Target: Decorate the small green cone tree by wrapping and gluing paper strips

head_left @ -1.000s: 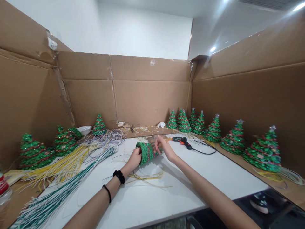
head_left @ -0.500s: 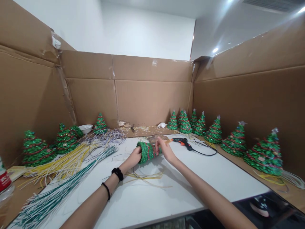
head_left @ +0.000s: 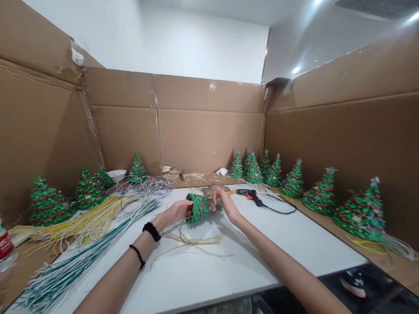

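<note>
A small green tinsel Christmas tree (head_left: 198, 208) with red trim lies on its side between my hands, above the white tabletop (head_left: 235, 266). At its wide base, my left hand (head_left: 178, 211) is closed on the rim, the thumb on top. My right hand (head_left: 225, 203) is closed around the narrower end, and its fingers cover the tip. Thin yellow and white wires (head_left: 199, 242) lie below the tree. Just beyond my right hand rests a black and orange glue gun (head_left: 250, 194) with its cord trailing right.
Finished trees (head_left: 324, 189) stand along the right side, and more trees (head_left: 52, 203) at the left. Bundles of green-and-white wire (head_left: 94, 248) and yellow wire (head_left: 88, 216) spread over the left. A white bowl (head_left: 117, 175) sits behind. Cardboard walls (head_left: 209, 131) enclose three sides.
My left hand has shifted left and slightly up along the base rim, and the tree has turned a little. My right hand has stayed almost in place.
</note>
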The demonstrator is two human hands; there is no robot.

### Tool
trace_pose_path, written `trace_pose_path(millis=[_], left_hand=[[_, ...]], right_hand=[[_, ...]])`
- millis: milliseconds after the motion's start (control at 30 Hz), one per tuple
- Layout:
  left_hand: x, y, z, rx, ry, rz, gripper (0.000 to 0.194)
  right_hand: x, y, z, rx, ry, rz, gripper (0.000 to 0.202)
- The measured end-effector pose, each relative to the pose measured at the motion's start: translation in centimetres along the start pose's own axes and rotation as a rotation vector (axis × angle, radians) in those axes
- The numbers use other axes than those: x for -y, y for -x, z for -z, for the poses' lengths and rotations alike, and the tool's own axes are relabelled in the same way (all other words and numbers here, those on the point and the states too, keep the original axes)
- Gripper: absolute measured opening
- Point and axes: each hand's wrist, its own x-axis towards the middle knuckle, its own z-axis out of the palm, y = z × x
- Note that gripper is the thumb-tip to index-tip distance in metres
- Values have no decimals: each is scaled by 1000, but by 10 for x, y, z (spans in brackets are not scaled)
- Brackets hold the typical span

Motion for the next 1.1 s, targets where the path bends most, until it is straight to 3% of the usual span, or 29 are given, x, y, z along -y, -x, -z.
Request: trace_pose_path(millis=[100,500,1100], left_hand=[[-4,2,-5,106,103,82,28],[-7,5,-9,54,65,101,46],[-13,6,-19,65,71,93,45]], right_hand=[[-4,-1,0,14,-43,-18,57],[0,-3,-3,22,18,-22,59],[-3,-5,5,-36,-41,-51,63]])
